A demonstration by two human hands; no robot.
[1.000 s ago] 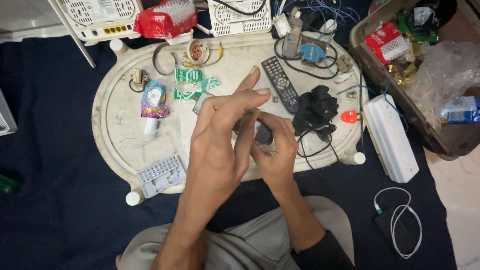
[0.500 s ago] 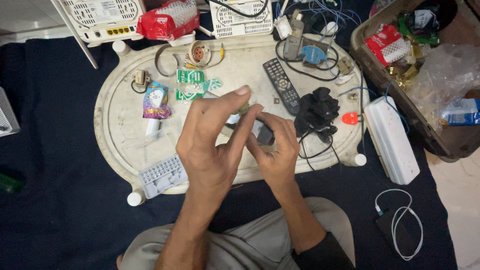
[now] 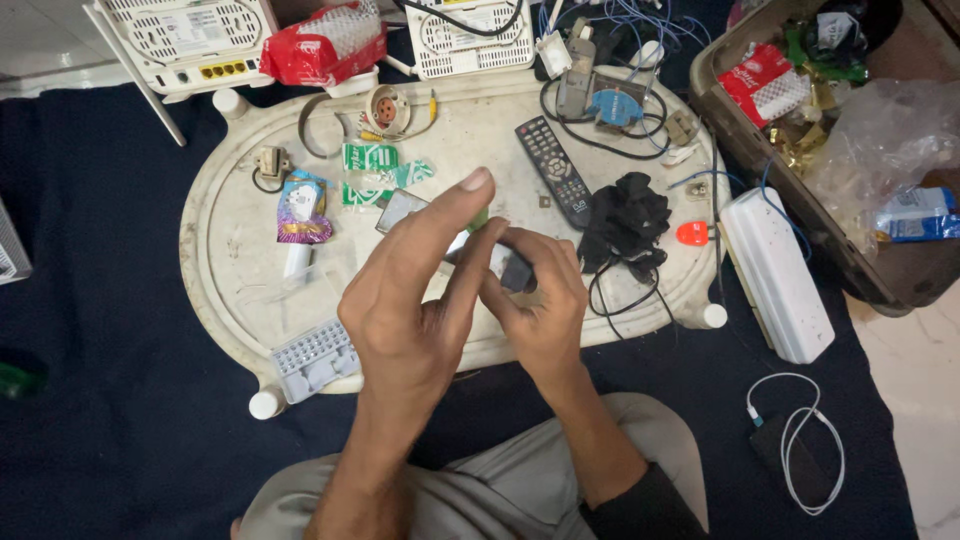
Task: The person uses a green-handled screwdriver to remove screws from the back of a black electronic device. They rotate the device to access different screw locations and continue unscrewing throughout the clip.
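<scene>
- L hand (image 3: 405, 315): I'm seeing it raised over the tray centre, fingers curled, thumb + index tip pinching onto a small green-tipped piece (image 3: 480, 218); can't tell what the piece is.
- R hand (image 3: 540, 305): gripping a small dark block-shaped part (image 3: 517, 272), fingers wrapping round it; both hands are touching, working the same item.
- Item location: sitting betw. the two hands, hovering above the middle of the oval white tray (image 3: 230, 260), near its front edge.
- Tray itself: resting on a dark blue cloth (image 3: 100, 400), worn + stained.
- On tray, behind hands: black remote control (image 3: 553, 170) lying diagonally; bundle of black cable (image 3: 625, 215) just R of it; orange plug piece (image 3: 692, 234) beside the bundle.
- On tray, L side: green/white sachets (image 3: 372, 170); small purple packet (image 3: 300, 210); grey keypad strip (image 3: 315, 358) hanging over the front-L edge.
- Behind tray: two white routers (image 3: 190, 35) (image 3: 470, 40); red bag (image 3: 325, 45) lying betw. them.
- R of tray: white power strip (image 3: 775, 275) on the cloth; white cable coil (image 3: 800, 440) nearer me; brown bin w/ mixed clutter (image 3: 850, 120) at far R.
- My lap: grey trousers (image 3: 500, 480) showing at the bottom.
</scene>
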